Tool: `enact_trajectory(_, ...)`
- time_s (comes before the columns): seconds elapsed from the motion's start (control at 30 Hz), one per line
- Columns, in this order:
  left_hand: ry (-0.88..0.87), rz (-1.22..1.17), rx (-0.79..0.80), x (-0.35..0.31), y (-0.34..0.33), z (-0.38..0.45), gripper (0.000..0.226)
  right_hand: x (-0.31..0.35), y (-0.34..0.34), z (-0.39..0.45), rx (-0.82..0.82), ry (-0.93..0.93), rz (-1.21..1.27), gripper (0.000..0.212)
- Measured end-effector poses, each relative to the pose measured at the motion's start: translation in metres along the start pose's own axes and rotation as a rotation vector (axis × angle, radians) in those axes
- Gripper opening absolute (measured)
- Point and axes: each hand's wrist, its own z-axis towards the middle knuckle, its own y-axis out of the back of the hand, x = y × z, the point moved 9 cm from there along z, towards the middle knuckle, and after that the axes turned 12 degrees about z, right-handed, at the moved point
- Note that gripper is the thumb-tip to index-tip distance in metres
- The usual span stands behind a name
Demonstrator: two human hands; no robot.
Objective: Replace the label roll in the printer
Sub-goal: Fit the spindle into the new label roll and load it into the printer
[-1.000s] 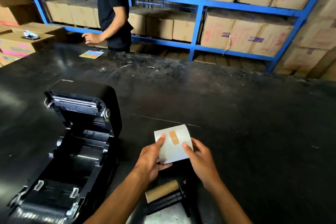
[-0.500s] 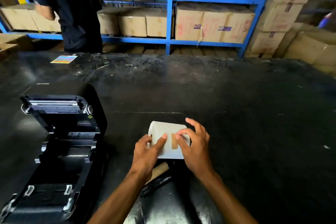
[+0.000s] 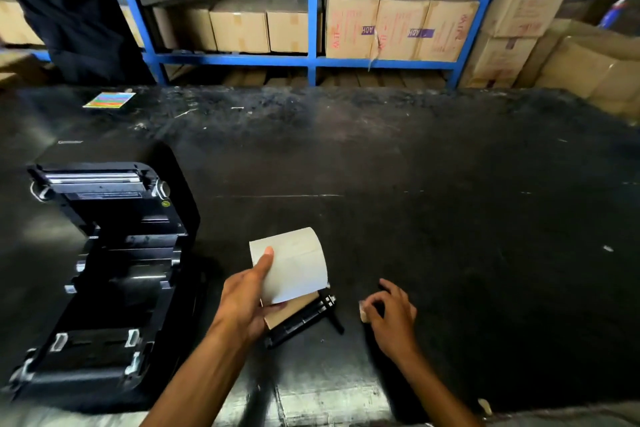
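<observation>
A black label printer (image 3: 104,274) stands at the left of the black table with its lid swung open and its roll bay empty. My left hand (image 3: 244,302) holds a white label roll (image 3: 294,263) just right of the printer, thumb on its front. Under the roll lies an empty brown cardboard core (image 3: 291,314) on a black spindle holder (image 3: 304,321). My right hand (image 3: 393,317) hovers over the table to the right, fingers pinched on a small tan tape piece (image 3: 363,314).
The black table (image 3: 450,201) stretches far to the right and back. A colourful sticker sheet (image 3: 109,99) lies at its far left edge. A person in dark clothes (image 3: 69,10) stands behind it. Blue shelving (image 3: 313,61) holds cardboard boxes.
My right hand has come off the roll and moved right with the tan tape piece that was stuck on the roll. My left hand alone now holds the roll, tilted upward.
</observation>
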Motion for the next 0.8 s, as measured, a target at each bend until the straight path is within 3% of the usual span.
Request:
enact_trajectory(0.07, 0.01, -0.01, -0.023, 0.007, 0.011, 0.0, 0.026, -0.011, -0.006, -0.001, 0.016, 0.004, -0.045, 0.013)
enact_trajectory(0.3, 0.007, -0.077, -0.029, 0.012, 0.029, -0.002, 0.023, 0.016, -0.005, 0.012, -0.102, 0.079, -0.131, 0.043)
enact_trajectory(0.4, 0.007, -0.096, -0.034, 0.011, 0.037, -0.004, 0.021, 0.041, -0.043, 0.006, 0.061, 0.213, -0.342, 0.062)
enact_trajectory(0.47, 0.022, -0.115, -0.042, 0.011, 0.044, -0.005, 0.021, 0.036, -0.064, 0.001, 0.176, 0.178, -0.397, 0.066)
enact_trajectory(0.6, 0.065, -0.178, -0.035, 0.015, 0.055, -0.004, 0.021, 0.036, -0.054, -0.002, 0.187, 0.037, 0.066, 0.023)
enact_trajectory(0.67, 0.07, -0.206, -0.037, 0.015, 0.06, -0.003, 0.021, 0.044, -0.041, 0.002, 0.217, -0.011, 0.312, 0.02)
enact_trajectory(0.8, 0.064, -0.259, -0.024, 0.013, 0.062, -0.001, 0.028, 0.066, 0.028, 0.027, -0.126, -0.02, 0.559, 0.025)
